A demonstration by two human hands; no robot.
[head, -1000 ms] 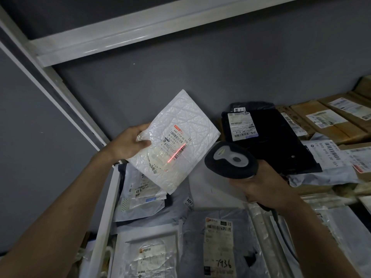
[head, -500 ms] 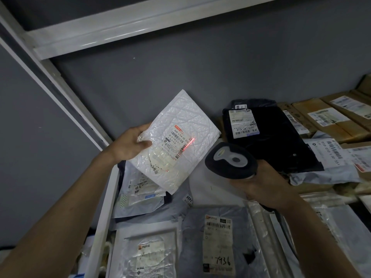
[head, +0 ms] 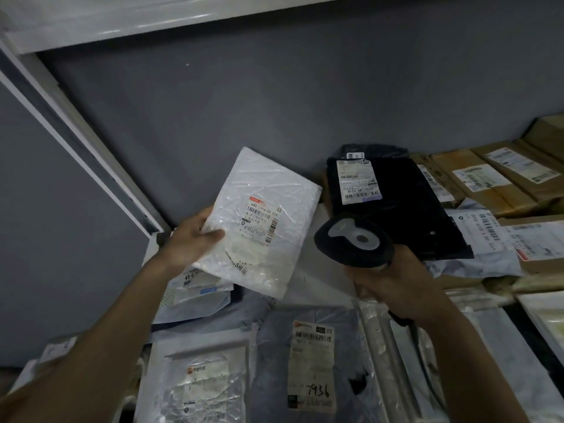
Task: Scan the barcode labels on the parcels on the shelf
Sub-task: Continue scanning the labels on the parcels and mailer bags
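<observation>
Grey wall behind, parcels crowd the shelf (head: 91,22) under both hands. Left hand (head: 189,239) grips a white parcel (head: 268,209), label up; right hand (head: 393,279) clasps the scanner (head: 351,239) beside it. No beam shows; many parcels likely remain unscanned.

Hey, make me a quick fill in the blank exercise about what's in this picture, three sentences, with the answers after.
1. The left hand holds up a ____ bubble mailer.
2. The right hand grips a barcode ____.
3. The grey parcel at the front has ____ handwritten on its label.

Answers: white; scanner; 7936
</observation>
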